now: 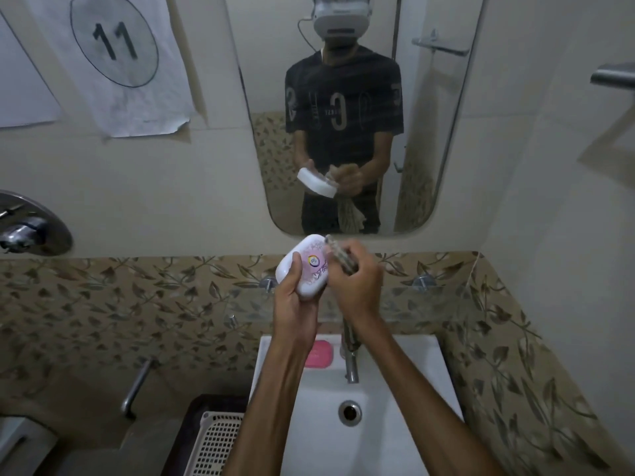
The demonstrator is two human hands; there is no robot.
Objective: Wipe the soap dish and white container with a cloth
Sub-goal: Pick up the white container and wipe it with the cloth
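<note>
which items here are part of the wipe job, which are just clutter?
In the job:
- white oval plastic soap dish with a round sticker, held in left hand
- patterned cloth, gripped in right hand

Lying about:
- pink soap bar on white ceramic sink
- chrome tap
- white perforated plastic basket

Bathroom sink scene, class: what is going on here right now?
A person stands at a white sink facing a mirror. The left hand holds up a white soap dish with a pink pattern and a round sticker. The right hand presses a bunched cloth against its right side, wiping it. A pink soap bar lies on the sink ledge beside the tap. A white slotted basket sits left of the sink.
</note>
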